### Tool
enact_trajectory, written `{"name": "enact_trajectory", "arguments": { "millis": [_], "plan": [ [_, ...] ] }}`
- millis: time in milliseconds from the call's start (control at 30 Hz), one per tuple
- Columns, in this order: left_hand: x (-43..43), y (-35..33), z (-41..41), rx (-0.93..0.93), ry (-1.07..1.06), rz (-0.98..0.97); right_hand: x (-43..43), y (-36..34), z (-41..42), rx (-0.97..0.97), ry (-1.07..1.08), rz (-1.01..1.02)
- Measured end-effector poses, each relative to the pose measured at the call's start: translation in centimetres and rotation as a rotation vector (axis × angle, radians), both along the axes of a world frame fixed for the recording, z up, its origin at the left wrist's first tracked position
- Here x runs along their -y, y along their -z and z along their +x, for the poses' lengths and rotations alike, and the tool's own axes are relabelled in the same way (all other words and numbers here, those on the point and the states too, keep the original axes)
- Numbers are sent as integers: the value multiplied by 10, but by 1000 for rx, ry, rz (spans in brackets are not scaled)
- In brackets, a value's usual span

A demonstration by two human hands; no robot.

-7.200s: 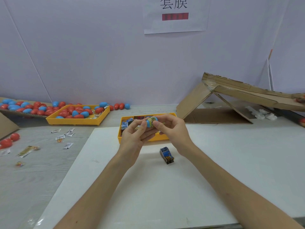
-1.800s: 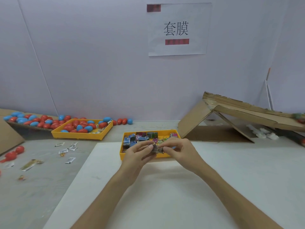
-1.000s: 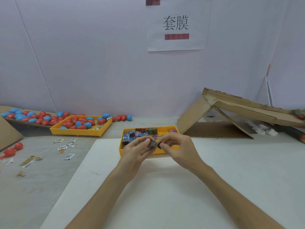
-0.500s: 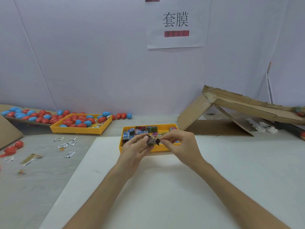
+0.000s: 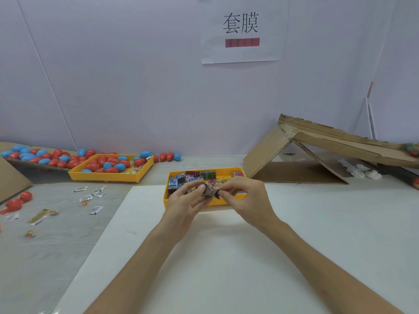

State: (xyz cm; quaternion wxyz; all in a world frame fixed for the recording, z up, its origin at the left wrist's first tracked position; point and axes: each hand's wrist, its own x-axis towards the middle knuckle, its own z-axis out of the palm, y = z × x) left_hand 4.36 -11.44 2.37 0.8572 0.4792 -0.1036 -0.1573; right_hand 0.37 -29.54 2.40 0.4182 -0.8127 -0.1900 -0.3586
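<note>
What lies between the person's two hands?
A small printed wrapper, pinched by the left hand and the right hand, in front of the yellow tray; the head view shows it.

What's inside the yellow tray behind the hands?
Small colourful printed packets lie in the yellow tray. Its front part is covered by the left hand, the right hand and the folded packet they pinch, so what lies there cannot be seen.

Single head-worn view.
Faces forward and down, close over left hand (image 5: 184, 201) and right hand (image 5: 248, 198), wall (image 5: 136, 87) beyond.
</note>
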Motion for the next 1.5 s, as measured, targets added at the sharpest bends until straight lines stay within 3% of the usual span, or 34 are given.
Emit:
{"name": "enact_trajectory", "arguments": {
  "millis": [233,433,733,933,1100,1200,1267,1433,1500],
  "plan": [
    [-1,-1,0,8,-10,14,-1,-1,-1,11,-9,-10],
    [-1,-3,2,20,-45,34,8,-5,1,-153,-64,69],
    [0,-3,3,15,-76,10,7,-10,-1,-196,-72,134],
    [-1,-1,4,-6,-62,-66,13,-14,-1,-274,-172,334],
    [-15,-4,13,-50,-155,-164,40,-23,2,-277,-217,796],
    [-11,-4,8,101,-155,3,46,-22,5,-359,-186,892],
    [0,-2,0,353,-143,245,42,-20,7,-408,-178,921],
    [12,17,-8,886,23,770,29,-18,6,-463,-162,821],
    [9,21,-7,1000,48,915,27,-17,5,-480,-144,766]
  ]
}}
